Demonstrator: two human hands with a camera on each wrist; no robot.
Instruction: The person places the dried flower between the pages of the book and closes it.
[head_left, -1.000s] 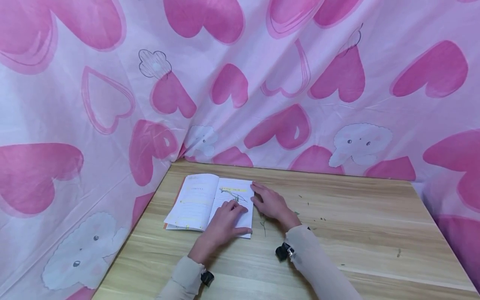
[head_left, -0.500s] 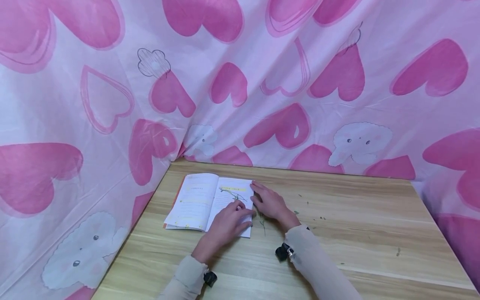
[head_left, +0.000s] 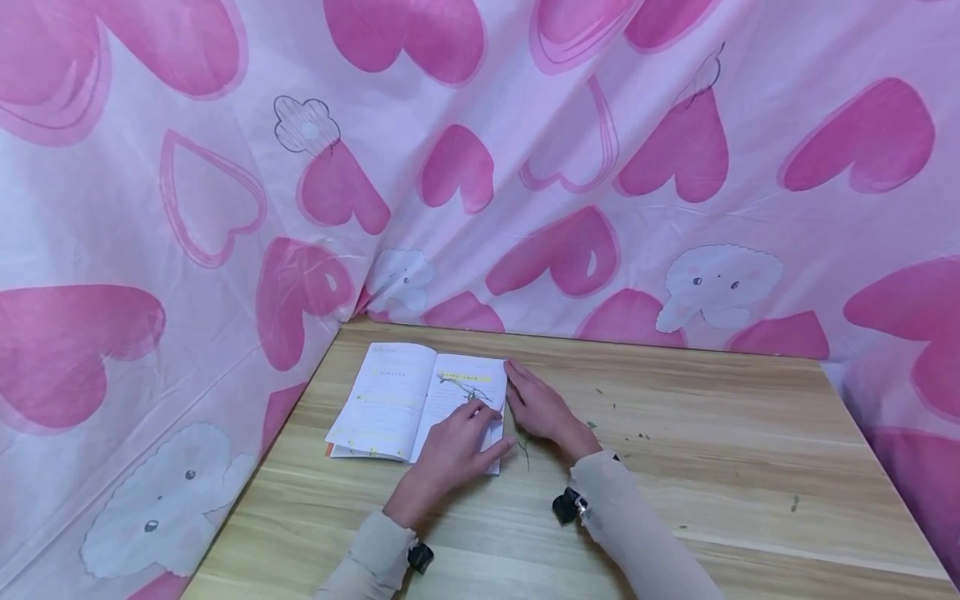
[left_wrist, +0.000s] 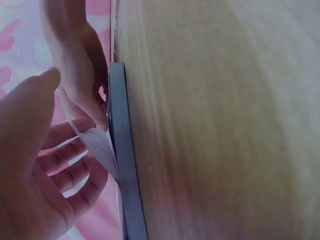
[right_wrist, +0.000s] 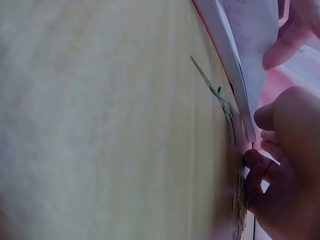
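1 book [head_left: 382,408] open, 7 o'clock in head view

Left grip [head_left: 453,443]: fingers loose, unclenched, over right page [head_left: 438,406]; sprig [head_left: 472,391] at about its 12 o'clock. Right grip [head_left: 542,410]: at book's 3 o'clock edge, can't tell whether it's pinching. Stem [right_wrist: 228,111] on surface [head_left: 720,467], book's 4 o'clock.

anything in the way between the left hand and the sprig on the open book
Nothing visible: the left hand is directly beside the sprig, contact unclear, and the right hand is off at the edge of the book.

Both hands [head_left: 457,446] are at an open book [head_left: 386,404].
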